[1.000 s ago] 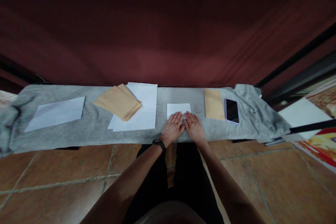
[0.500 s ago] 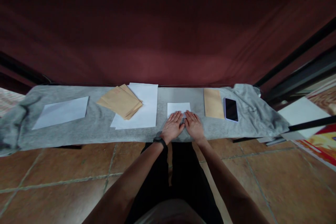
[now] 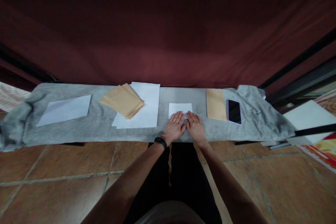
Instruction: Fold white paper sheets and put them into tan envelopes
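Note:
A small folded white paper (image 3: 180, 108) lies on a grey cloth (image 3: 86, 131) that covers a long low bench. My left hand (image 3: 174, 127) and my right hand (image 3: 195, 126) rest side by side, palms down, on the paper's near edge. The fingers of both are stretched out flat and hold nothing. A black band sits on my left wrist.
Left of my hands lie white sheets (image 3: 145, 106) with a stack of brown envelopes (image 3: 122, 100) on them, and a single white sheet (image 3: 65, 109) further left. To the right are one brown envelope (image 3: 216, 104) and a phone (image 3: 234, 111). Behind hangs a dark red curtain.
My hands stay flat on the paper's near edge. Only the view has shifted slightly.

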Demonstrator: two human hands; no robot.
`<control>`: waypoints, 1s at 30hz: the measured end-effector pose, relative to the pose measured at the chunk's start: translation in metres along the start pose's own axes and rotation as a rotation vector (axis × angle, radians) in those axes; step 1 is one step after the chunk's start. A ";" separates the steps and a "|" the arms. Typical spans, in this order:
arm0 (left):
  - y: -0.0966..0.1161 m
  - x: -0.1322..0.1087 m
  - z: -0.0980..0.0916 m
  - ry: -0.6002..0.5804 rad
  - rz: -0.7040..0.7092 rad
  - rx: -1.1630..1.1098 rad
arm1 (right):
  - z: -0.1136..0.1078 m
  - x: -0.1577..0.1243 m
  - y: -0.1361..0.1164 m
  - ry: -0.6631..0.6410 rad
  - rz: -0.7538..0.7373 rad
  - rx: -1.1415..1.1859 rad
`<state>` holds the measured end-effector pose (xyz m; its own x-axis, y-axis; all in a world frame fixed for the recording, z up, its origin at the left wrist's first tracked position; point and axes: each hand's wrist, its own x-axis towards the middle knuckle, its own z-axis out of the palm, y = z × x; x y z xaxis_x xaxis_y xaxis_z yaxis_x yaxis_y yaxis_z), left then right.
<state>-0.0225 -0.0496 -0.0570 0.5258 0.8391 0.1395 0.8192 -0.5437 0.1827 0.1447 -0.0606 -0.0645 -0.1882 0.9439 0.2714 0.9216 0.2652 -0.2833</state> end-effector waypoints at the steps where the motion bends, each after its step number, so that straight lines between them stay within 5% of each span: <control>1: 0.000 0.000 0.001 0.004 0.005 0.006 | 0.000 0.000 0.000 0.003 0.000 0.001; 18: -0.001 0.001 -0.002 -0.015 0.006 -0.013 | 0.001 0.003 0.004 0.003 -0.009 0.054; 30: -0.026 0.038 0.000 -0.027 -0.150 -0.005 | 0.012 0.036 -0.008 -0.062 -0.016 0.014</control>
<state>-0.0234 -0.0035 -0.0562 0.4035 0.9111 0.0842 0.8878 -0.4121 0.2047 0.1271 -0.0268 -0.0635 -0.2235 0.9499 0.2185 0.9135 0.2823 -0.2929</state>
